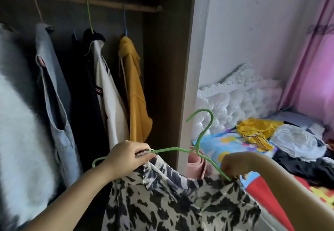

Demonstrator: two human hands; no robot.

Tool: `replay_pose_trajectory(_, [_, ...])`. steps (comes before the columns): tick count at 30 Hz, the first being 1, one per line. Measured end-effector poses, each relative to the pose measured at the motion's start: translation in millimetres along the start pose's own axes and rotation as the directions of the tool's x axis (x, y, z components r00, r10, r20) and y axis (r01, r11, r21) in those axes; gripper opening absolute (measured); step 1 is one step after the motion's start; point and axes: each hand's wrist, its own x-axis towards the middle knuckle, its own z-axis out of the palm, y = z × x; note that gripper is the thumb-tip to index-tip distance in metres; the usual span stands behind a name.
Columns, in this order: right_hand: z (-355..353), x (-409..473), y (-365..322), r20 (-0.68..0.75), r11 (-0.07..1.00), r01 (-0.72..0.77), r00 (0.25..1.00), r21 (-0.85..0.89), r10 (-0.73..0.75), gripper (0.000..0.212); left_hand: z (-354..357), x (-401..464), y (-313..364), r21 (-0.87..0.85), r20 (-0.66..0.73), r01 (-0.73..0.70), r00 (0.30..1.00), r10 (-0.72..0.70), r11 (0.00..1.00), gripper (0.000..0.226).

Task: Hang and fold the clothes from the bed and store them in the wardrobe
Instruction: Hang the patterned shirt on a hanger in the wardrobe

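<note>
Left grip: my left hand (126, 156) curls around the green hanger (173, 149) near its left shoulder, pinching a strip of the patterned garment (173, 200) against the wire.
Right grip: my right hand (233, 167) pinches the hanger's right arm and the cloth at its tip; the fingertips are partly hidden by fabric.
Hanger: it sits at about 6 o'clock in my view, tilted, with the right arm lower than the left and the hook rising toward 1 o'clock, free of the rail.
Garment: a cream and black blotched piece hangs from the hanger and falls toward 6 o'clock, collar just below the wire.
Wardrobe: open at 10 o'clock, with a wooden rail (81, 0) across the top.
On the rail: a mustard top (135, 95) at the right end, then a cream and navy jacket (106, 89), a denim pinafore (56, 89) and a fluffy white coat (19, 122) toward 9 o'clock.
Bed: at 3 o'clock, a bright printed sheet (215, 145) and a white tufted headboard (235, 102).
Clothes on the bed: a yellow piece (256, 131), a white one (296, 140) and dark ones (307, 165) lie heaped together.
Beside the wardrobe frame: a pink roll (197, 163) stands just behind the hanger.
Curtain: pink (314, 64), at 2 o'clock.
</note>
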Motion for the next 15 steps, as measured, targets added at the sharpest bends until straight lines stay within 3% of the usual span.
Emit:
replay_pose_trajectory(2, [-5, -1, 8, -0.301, 0.993, -0.044, 0.951, 0.114, 0.076, 0.023, -2, -3, -9, 0.094, 0.012, 0.052, 0.999, -0.053, 0.994, 0.035])
replay_pose_trajectory(4, [-7, 0, 3, -0.597, 0.970, -0.043, 0.782, 0.237, 0.181, 0.019, -1, -7, -17, 0.227, -0.070, 0.125, 0.991, -0.112, 0.966, 0.030])
replay_pose_trajectory(6, [4, 0, -21, -0.765, 0.953, 0.043, 0.608, 0.300, 0.213, 0.015, 4, -7, -18, 0.298, -0.217, 0.177, 0.969, -0.114, 0.938, 0.028])
replay_pose_trajectory(7, [16, 1, -41, -0.801, 0.951, 0.121, 0.576, 0.284, 0.165, 0.021, 5, -8, -17, 0.301, -0.279, 0.192, 0.954, -0.107, 0.934, 0.028])
replay_pose_trajectory(8, [29, -1, -63, -0.800, 0.942, 0.223, 0.596, 0.249, 0.071, 0.029, 3, -8, -16, 0.288, -0.324, 0.184, 0.942, -0.085, 0.940, 0.027])
replay_pose_trajectory(10, [51, -11, -95, -0.688, 0.887, 0.416, 0.705, 0.203, -0.173, 0.049, -2, -7, -15, 0.247, -0.381, 0.090, 0.925, 0.012, 0.965, 0.030])
replay_pose_trajectory(11, [53, -20, -100, -0.638, 0.848, 0.496, 0.717, 0.187, -0.279, 0.053, -6, -7, -17, 0.220, -0.400, 0.035, 0.915, 0.058, 0.975, 0.035])
replay_pose_trajectory(12, [45, -32, -98, -0.669, 0.823, 0.544, 0.674, 0.163, -0.313, 0.048, -10, -8, -20, 0.189, -0.416, -0.006, 0.905, 0.085, 0.982, 0.042])
replay_pose_trajectory(13, [34, -42, -89, -0.768, 0.807, 0.577, 0.571, 0.125, -0.290, 0.040, -14, -8, -23, 0.154, -0.431, -0.029, 0.898, 0.094, 0.988, 0.049])
replay_pose_trajectory(15, [6, -62, -67, -0.931, 0.845, 0.533, 0.287, -0.042, -0.227, 0.032, -26, -5, -32, 0.101, -0.466, -0.043, 0.881, 0.085, 0.994, 0.061])
